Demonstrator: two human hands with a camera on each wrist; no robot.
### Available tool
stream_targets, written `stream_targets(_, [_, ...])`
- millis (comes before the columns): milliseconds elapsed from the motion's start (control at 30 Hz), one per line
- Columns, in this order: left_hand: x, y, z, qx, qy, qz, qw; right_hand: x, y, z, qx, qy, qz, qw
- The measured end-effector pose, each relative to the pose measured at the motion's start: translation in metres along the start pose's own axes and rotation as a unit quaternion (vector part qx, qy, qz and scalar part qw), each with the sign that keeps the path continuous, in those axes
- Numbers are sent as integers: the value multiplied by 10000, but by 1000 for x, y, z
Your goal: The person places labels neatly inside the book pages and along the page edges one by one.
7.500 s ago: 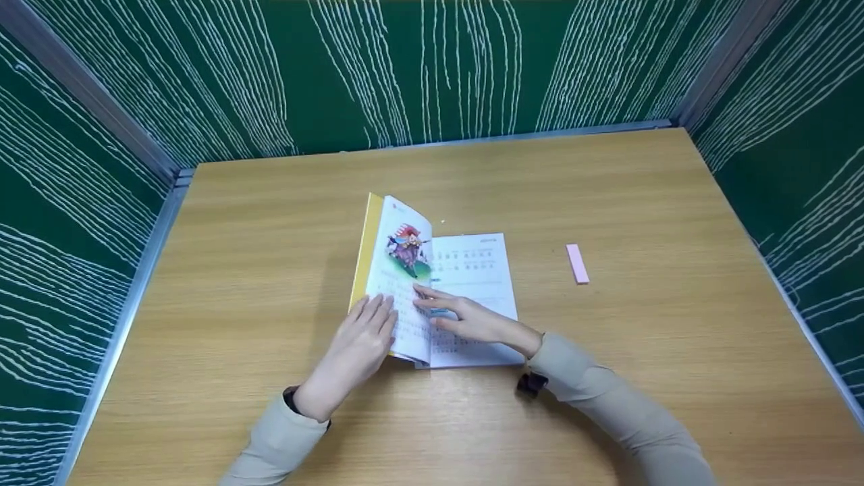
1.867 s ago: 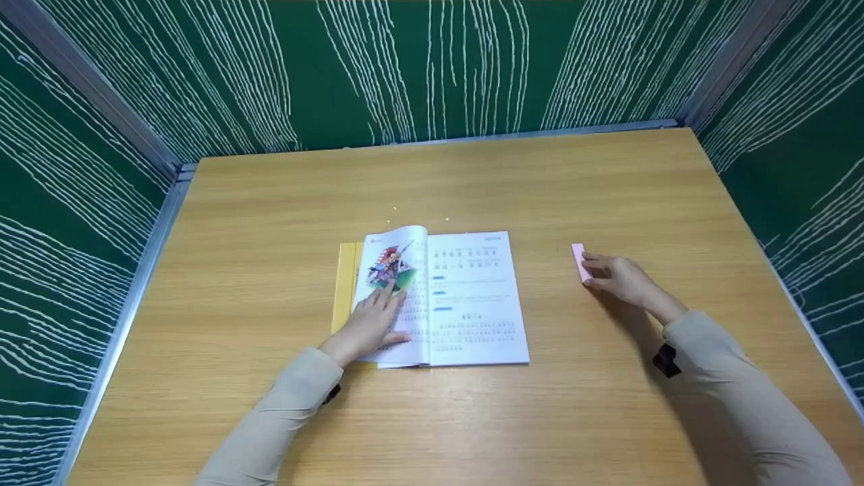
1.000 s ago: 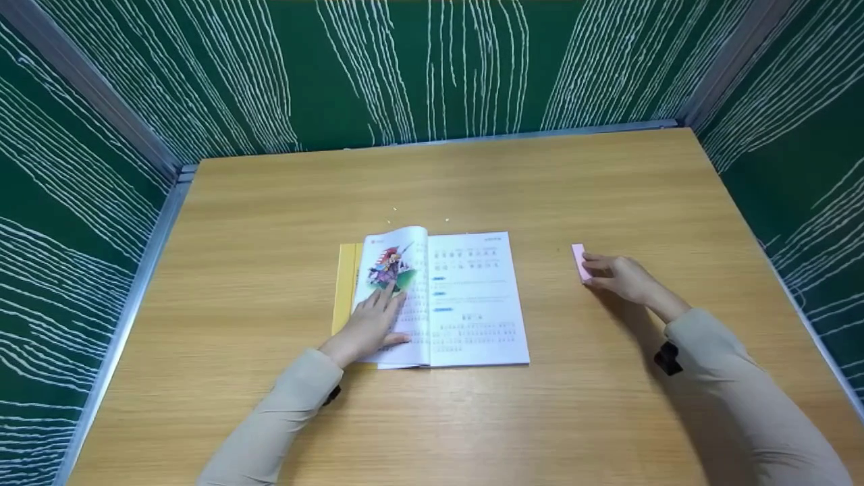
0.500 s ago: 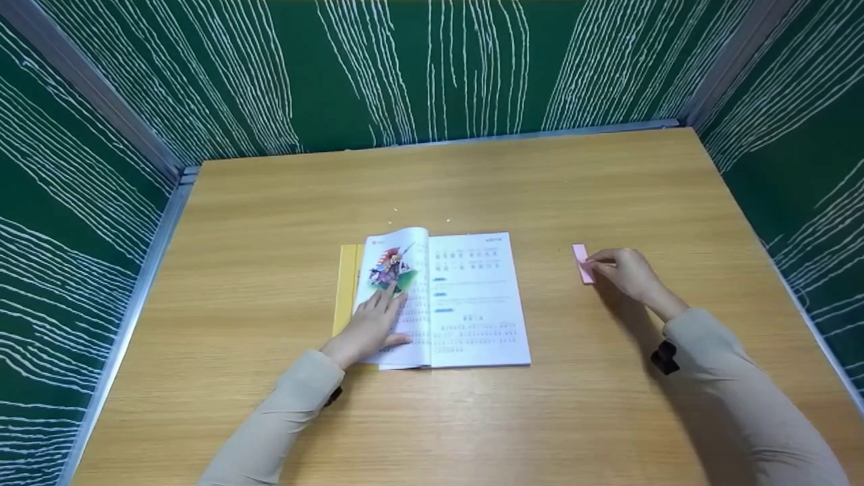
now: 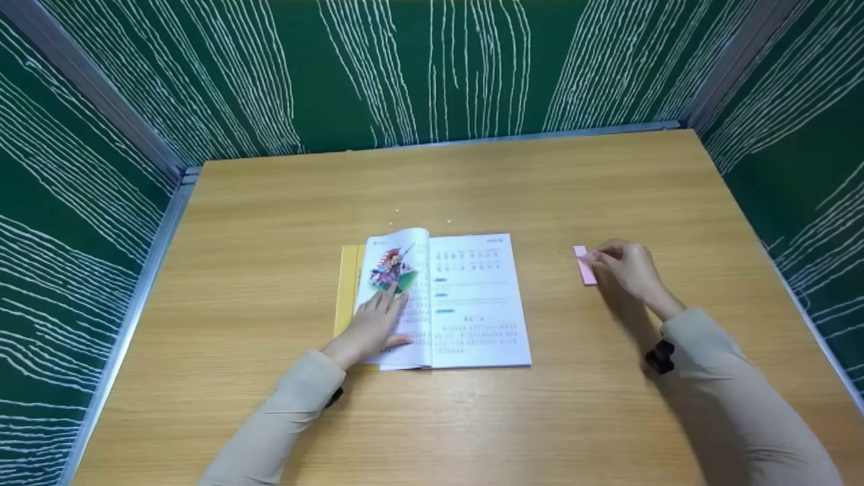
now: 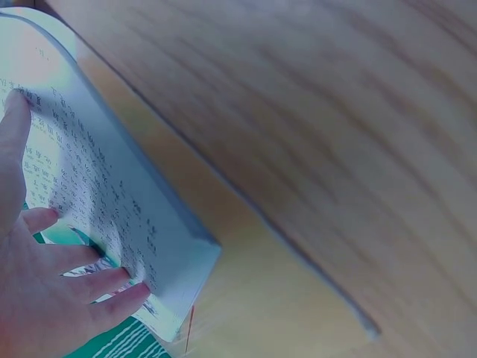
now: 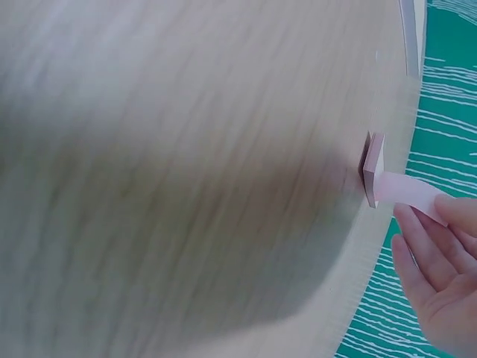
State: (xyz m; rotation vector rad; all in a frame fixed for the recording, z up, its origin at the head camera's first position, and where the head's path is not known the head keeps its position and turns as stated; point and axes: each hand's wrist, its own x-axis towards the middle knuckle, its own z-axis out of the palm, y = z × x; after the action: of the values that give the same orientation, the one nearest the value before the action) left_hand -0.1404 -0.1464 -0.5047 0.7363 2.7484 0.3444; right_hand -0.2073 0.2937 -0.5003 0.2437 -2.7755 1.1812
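Observation:
An open book [image 5: 479, 304] with printed pages lies on the wooden table, its yellow cover [image 5: 345, 290] showing at the left. My left hand [image 5: 368, 329] rests spread on the left page, below a colour picture; in the left wrist view its fingers [image 6: 112, 283] lie straight over the print. To the right of the book is a narrow pink sticky note pad [image 5: 586, 273]. Thumb and fingers of my right hand [image 5: 633, 273] pinch the top sticky note [image 7: 408, 192], which is lifted and bent away from the pad, still joined to it in the right wrist view.
Several tiny white scraps [image 5: 396, 210] are scattered on the table [image 5: 283, 216] beyond the book. Green panels [image 5: 472, 74] with white wavy lines stand around the back and sides. A dark wrist device [image 5: 660, 356] sits at the right sleeve.
Earlier my right hand left the book and reached the pad. In the last half second it has peeled a sticky note up and rightward. The left hand stays flat on the page.

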Motion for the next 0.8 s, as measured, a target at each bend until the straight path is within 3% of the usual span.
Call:
stream_targets(300, [0, 0, 0, -3, 14, -1, 10000, -2, -3, -4, 279, 225, 814, 9960])
stream_targets(500, [0, 0, 0, 8, 50, 24, 10000, -4, -4, -5, 561, 400, 1154, 9909])
stream_targets(800, [0, -1, 1, 28, 62, 33, 10000, -4, -1, -3, 467, 808, 1539, 9837])
